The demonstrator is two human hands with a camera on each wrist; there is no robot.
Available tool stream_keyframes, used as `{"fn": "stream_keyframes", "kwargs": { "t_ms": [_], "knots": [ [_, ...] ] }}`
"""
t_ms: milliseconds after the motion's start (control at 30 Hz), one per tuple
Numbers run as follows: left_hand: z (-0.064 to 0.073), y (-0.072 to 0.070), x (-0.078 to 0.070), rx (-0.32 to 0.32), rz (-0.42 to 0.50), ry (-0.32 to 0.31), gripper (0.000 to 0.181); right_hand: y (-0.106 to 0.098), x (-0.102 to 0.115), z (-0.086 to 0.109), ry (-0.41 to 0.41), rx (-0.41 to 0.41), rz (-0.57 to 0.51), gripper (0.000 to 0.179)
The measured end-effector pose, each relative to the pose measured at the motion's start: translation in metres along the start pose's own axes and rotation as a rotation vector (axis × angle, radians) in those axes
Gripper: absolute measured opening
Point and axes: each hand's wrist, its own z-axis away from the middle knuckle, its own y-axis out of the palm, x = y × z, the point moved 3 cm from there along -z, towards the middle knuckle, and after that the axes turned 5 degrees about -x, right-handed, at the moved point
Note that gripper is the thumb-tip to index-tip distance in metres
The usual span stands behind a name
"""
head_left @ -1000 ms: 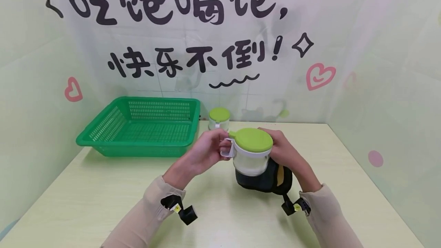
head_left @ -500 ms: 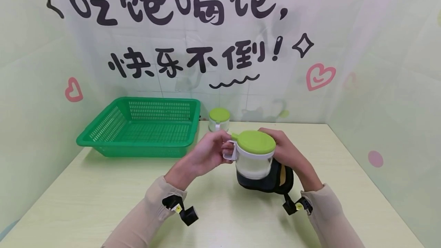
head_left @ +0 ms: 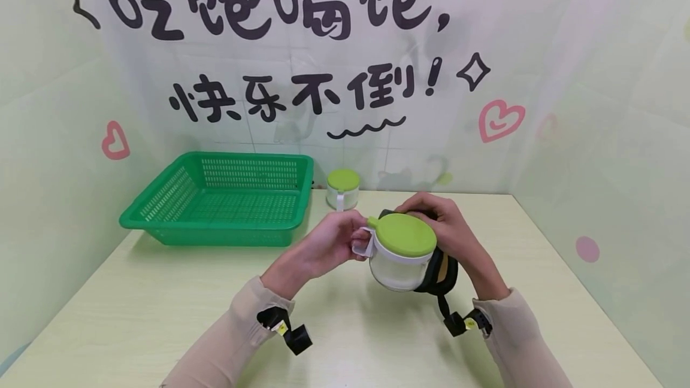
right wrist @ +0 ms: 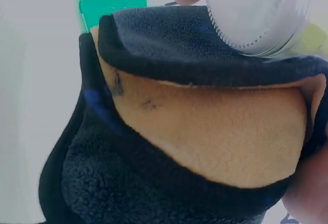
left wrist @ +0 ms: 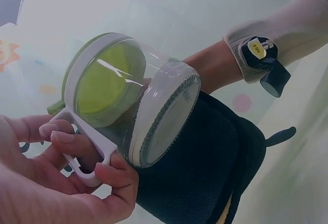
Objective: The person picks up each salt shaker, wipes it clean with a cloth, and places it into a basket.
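A glass seasoning jar (head_left: 399,271) with a lime-green lid and white handle is held tilted above the table. My left hand (head_left: 334,244) grips its handle, fingers curled through and around it, as the left wrist view (left wrist: 95,155) handle shows. A dark plush cleaning cloth (right wrist: 154,37) with black edging and a tan underside is folded behind the jar. My right hand (head_left: 439,220) holds this cloth from above with bent fingers, against the jar's far right side. The right fingertips are hidden behind lid and cloth. The jar's base (right wrist: 246,16) touches or nearly touches the cloth.
A green plastic basket (head_left: 215,235) stands at the back left of the pale table (head_left: 345,346). Beside it, near the wall, is a second green-lidded jar (head_left: 343,190). A printed white sheet (head_left: 302,130) hangs behind, and side walls flank the table.
The jar has shifted slightly right and down, its lid tipping more toward the head camera. My right hand has shifted, its fingers more bent, and less of the cloth shows below the jar.
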Motion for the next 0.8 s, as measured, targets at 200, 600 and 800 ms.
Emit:
{"fn": "stream_keyframes", "kwargs": {
  "t_ms": [200,600,800],
  "knots": [
    [0.000,0.000,0.001,0.018,-0.023,-0.019,0.031,0.006,-0.001,0.000,-0.002,0.131,-0.088,0.017],
    [0.002,0.000,0.001,0.035,-0.045,-0.010,0.030,0.009,-0.009,0.001,-0.040,0.232,-0.104,0.014],
    [0.004,-0.002,-0.006,0.003,-0.003,0.021,0.027,0.011,-0.016,0.004,-0.051,0.243,-0.051,0.009]
  ]
}}
